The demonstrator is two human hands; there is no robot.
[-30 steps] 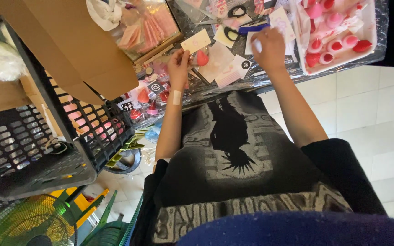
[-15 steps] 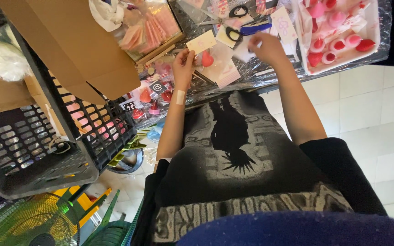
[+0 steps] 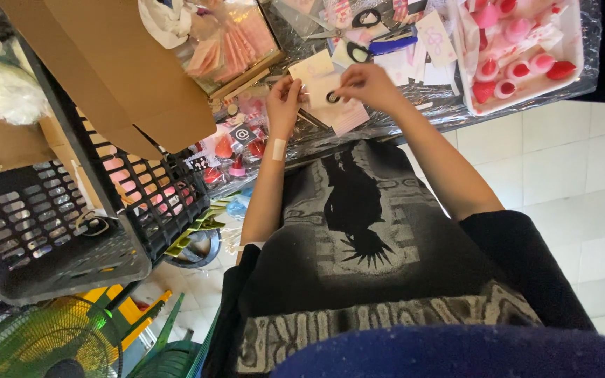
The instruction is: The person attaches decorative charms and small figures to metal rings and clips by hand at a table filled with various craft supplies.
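Observation:
My left hand [image 3: 285,99] and my right hand [image 3: 365,84] meet over the table edge and together pinch a small white card [image 3: 325,91] with a dark ring on it. A pale plaster sits on my left wrist. Under the hands lie more white and pink cards [image 3: 348,115] on a clear plastic table cover. Further off rest a cream card [image 3: 311,66] and scissors with black and blue handles [image 3: 379,42].
A white tray [image 3: 574,52] of pink and red pieces stands at the right. A brown cardboard box [image 3: 127,77] and a black plastic crate [image 3: 43,224] sit at left. A green fan [image 3: 36,343] is on the floor. White tiles [image 3: 582,175] lie at right.
My right hand has come back from the far cards toward me, and both hands have closed together on the small white card.

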